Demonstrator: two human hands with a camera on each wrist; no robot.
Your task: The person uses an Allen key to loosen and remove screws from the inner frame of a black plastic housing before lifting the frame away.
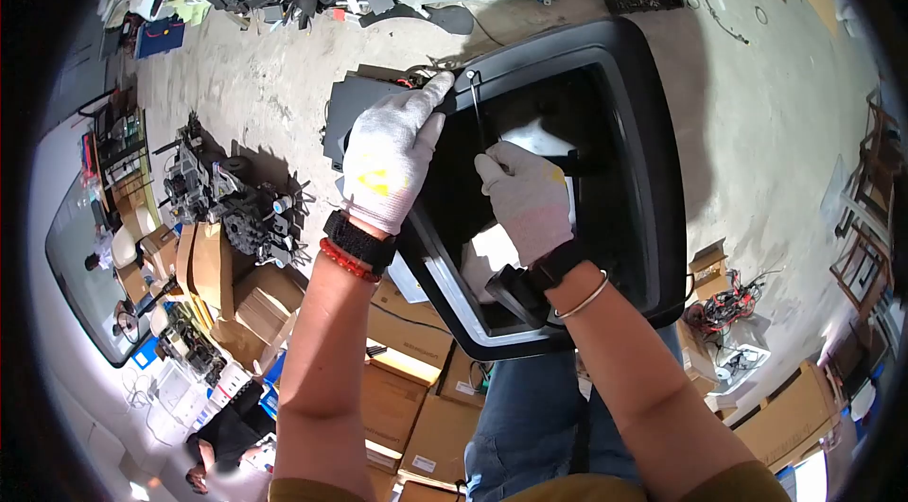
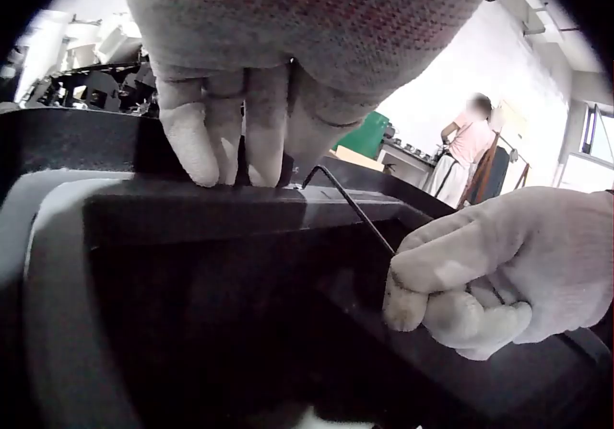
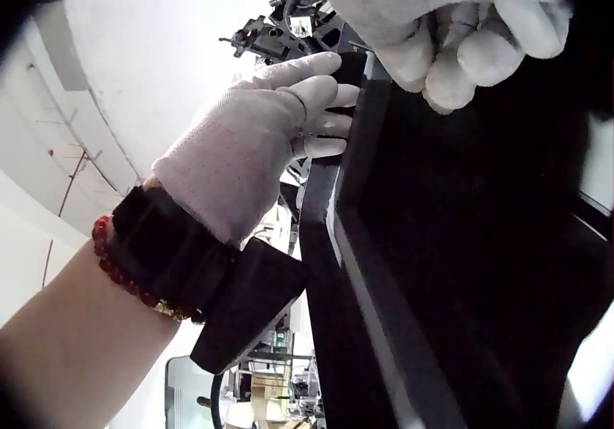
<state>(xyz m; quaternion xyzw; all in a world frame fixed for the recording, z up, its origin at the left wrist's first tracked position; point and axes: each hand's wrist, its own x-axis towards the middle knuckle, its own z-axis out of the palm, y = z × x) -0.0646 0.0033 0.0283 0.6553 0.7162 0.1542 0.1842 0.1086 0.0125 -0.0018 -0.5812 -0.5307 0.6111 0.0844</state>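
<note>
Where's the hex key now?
In the head view, the hex key runs from the right hand to the top-left rim of the black frame, beside the left hand.

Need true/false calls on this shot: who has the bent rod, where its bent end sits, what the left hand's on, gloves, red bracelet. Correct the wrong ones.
1. The right hand grips the bent rod. True.
2. The rod's bent end is at the frame's edge nearest the person's legs. False: it is at the far edge of the black frame, by the left hand's fingertips.
3. The left hand has its fingers on the frame's rim. True.
4. Both hands are without gloves. False: both wear pale gloves.
5. The red bracelet is on the right wrist. False: it is on the left.
</note>
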